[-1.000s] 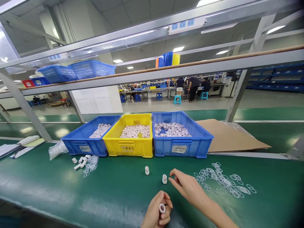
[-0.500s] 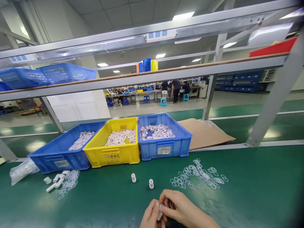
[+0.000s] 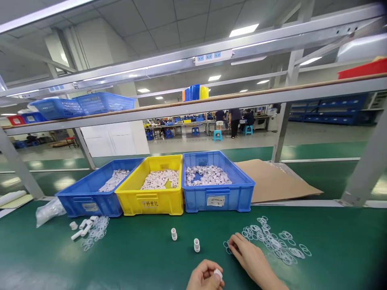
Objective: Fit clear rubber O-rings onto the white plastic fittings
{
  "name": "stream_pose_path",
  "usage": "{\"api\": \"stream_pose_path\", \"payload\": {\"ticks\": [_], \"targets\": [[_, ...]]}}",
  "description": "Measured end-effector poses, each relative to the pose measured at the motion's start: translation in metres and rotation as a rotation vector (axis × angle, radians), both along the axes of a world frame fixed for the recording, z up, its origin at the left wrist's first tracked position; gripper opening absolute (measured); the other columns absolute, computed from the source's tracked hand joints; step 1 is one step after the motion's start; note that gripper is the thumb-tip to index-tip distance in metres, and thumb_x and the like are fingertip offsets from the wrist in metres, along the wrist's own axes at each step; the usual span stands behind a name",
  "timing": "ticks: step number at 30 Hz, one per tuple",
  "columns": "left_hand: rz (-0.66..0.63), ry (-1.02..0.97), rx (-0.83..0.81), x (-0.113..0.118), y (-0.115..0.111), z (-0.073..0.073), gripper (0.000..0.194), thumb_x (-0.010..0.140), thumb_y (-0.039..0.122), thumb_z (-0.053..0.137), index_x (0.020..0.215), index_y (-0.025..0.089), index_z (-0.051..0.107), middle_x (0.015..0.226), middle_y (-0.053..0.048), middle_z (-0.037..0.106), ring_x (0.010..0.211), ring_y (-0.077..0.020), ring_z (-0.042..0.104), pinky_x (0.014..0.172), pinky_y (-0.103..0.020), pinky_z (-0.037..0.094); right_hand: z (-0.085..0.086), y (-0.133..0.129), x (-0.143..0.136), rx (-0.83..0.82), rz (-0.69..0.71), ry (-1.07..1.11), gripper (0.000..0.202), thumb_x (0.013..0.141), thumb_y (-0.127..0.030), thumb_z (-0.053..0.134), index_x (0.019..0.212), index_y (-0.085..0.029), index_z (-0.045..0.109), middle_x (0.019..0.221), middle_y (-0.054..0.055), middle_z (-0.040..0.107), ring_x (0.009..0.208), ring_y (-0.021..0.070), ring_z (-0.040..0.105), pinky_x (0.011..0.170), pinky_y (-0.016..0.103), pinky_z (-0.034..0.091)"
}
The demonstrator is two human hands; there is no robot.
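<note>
My left hand (image 3: 205, 278) sits at the bottom edge, closed around a small white plastic fitting (image 3: 218, 274). Stretched out to its right, my right hand (image 3: 248, 257) has its fingertips on the near edge of a scatter of clear rubber rings (image 3: 272, 239) on the green table; whether it pinches a ring I cannot tell. Two white fittings stand upright just beyond my hands, one (image 3: 173, 234) on the left and one (image 3: 196, 245) nearer my right hand.
Three bins of white parts line the back: a blue bin (image 3: 87, 198), a yellow bin (image 3: 149, 201) and a blue bin (image 3: 216, 196). More fittings and rings (image 3: 90, 229) and a plastic bag (image 3: 48, 210) lie left. Cardboard (image 3: 272, 181) lies right. People work far behind.
My right hand left the fitting in my left hand and reached right to the ring scatter. The camera view shifted slightly.
</note>
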State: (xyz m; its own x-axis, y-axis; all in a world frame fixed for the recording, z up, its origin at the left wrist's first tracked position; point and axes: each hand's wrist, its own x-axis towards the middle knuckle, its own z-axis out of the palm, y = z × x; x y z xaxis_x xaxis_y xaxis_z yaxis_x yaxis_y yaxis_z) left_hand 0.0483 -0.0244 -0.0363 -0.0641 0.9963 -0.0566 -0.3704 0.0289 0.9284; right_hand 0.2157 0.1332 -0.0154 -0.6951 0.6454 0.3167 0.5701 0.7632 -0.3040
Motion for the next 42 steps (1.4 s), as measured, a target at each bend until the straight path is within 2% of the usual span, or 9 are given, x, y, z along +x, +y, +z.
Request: {"api": "stream_pose_path", "payload": {"ticks": [6,12,15,19,23,30,37,40,42], "targets": [[0.000,-0.122,0.026,0.009,0.001,0.008,0.065,0.067,0.065,0.082,0.104,0.016,0.061,0.089,-0.005,0.061,0.074,-0.0173,0.068,0.069,-0.031,0.056,0.002,-0.003,0.003,-0.052,0.007,0.061,0.020,0.097,-0.031,0.036,0.088,-0.024,0.053,0.087,0.002,0.056,0.069,0.0213,0.060,0.057,0.030,0.036],[0.078,-0.094,0.031,0.017,0.005,0.012,0.062,0.073,0.063,0.078,0.105,0.011,0.067,0.088,-0.008,0.061,0.076,-0.0166,0.063,0.067,-0.031,0.057,0.009,-0.005,0.003,-0.101,-0.011,0.117,0.024,0.099,-0.033,0.037,0.087,-0.024,0.055,0.086,0.002,0.055,0.071,0.0212,0.059,0.060,0.030,0.036],[0.108,-0.075,0.054,0.018,0.008,0.014,0.057,0.076,0.058,0.079,0.107,0.011,0.067,0.091,-0.009,0.062,0.079,-0.0169,0.063,0.072,-0.032,0.057,0.017,-0.006,0.004,-0.146,0.000,0.165,0.024,0.100,-0.036,0.039,0.088,-0.024,0.056,0.086,0.001,0.055,0.070,0.0200,0.058,0.062,0.030,0.037],[0.118,-0.082,0.095,0.018,0.010,0.018,0.057,0.078,0.052,0.079,0.116,0.013,0.062,0.097,-0.011,0.064,0.087,-0.0209,0.067,0.079,-0.036,0.057,0.034,-0.014,0.002,-0.263,0.128,0.215,0.023,0.101,-0.036,0.047,0.086,-0.024,0.059,0.084,-0.002,0.058,0.072,0.0175,0.056,0.065,0.027,0.041],[0.121,-0.084,0.126,0.018,0.012,0.022,0.060,0.080,0.047,0.079,0.124,0.015,0.056,0.096,-0.009,0.065,0.087,-0.0233,0.069,0.080,-0.038,0.058,0.048,-0.027,-0.002,-0.495,0.294,0.294,0.026,0.102,-0.039,0.053,0.084,-0.023,0.062,0.082,-0.002,0.058,0.071,0.0172,0.052,0.062,0.026,0.038],[0.160,0.029,0.113,0.020,0.006,0.037,0.045,0.082,0.049,0.076,0.104,0.012,0.064,0.090,-0.009,0.066,0.081,-0.0200,0.067,0.072,-0.033,0.059,0.061,-0.043,-0.001,-0.604,0.381,0.316,0.028,0.103,-0.039,0.055,0.082,-0.022,0.062,0.083,-0.001,0.056,0.074,0.0179,0.050,0.064,0.027,0.036],[0.197,-0.141,0.057,0.014,0.005,0.037,0.045,0.082,0.050,0.076,0.098,0.011,0.057,0.087,-0.010,0.069,0.075,-0.0185,0.069,0.069,-0.031,0.058,0.054,-0.043,-0.005,-0.535,0.330,0.304,0.035,0.104,-0.044,0.052,0.079,-0.021,0.060,0.080,-0.001,0.057,0.071,0.0180,0.050,0.062,0.028,0.034],[0.136,-0.225,0.059,0.013,0.003,0.039,0.045,0.084,0.050,0.074,0.096,0.013,0.053,0.085,-0.009,0.068,0.070,-0.0169,0.068,0.065,-0.029,0.056,0.046,-0.039,-0.006,-0.562,0.318,0.312,0.036,0.104,-0.047,0.051,0.079,-0.021,0.057,0.078,-0.001,0.056,0.070,0.0188,0.049,0.062,0.028,0.035],[0.068,-0.249,0.082,0.007,-0.001,0.050,0.046,0.085,0.051,0.072,0.103,0.014,0.051,0.085,-0.009,0.067,0.069,-0.0166,0.068,0.064,-0.030,0.056,0.040,-0.035,-0.006,-0.567,0.310,0.278,0.037,0.103,-0.050,0.050,0.079,-0.022,0.057,0.076,0.000,0.055,0.069,0.0194,0.048,0.061,0.027,0.035]]}}
